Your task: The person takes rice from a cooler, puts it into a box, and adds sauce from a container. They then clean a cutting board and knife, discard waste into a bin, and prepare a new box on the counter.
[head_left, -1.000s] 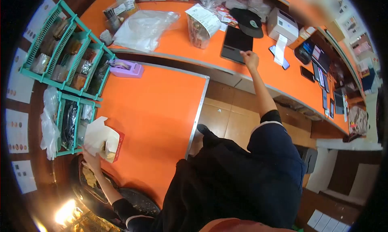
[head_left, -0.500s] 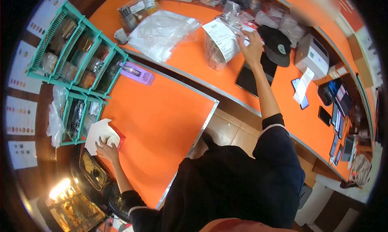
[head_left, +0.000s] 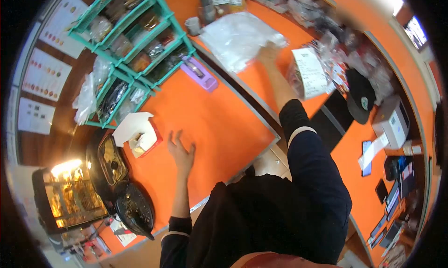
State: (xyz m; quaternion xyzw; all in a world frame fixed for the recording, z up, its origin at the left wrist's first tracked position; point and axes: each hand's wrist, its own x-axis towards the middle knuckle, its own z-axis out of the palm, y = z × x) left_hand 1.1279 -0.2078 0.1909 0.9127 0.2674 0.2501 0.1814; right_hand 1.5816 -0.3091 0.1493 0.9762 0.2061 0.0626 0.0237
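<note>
Left grip [head_left: 181, 152] spread on table [head_left: 224, 123] near paper-filled red box [head_left: 142, 138]; right grip [head_left: 268, 53] unclear at plastic bags [head_left: 235, 34].

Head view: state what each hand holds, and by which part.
The left hand holds nothing, spread open over the orange table. The right hand is at the edge of the clear plastic bags; a grip cannot be told.

Bright, fisheye edges, motion-blurred top
</note>
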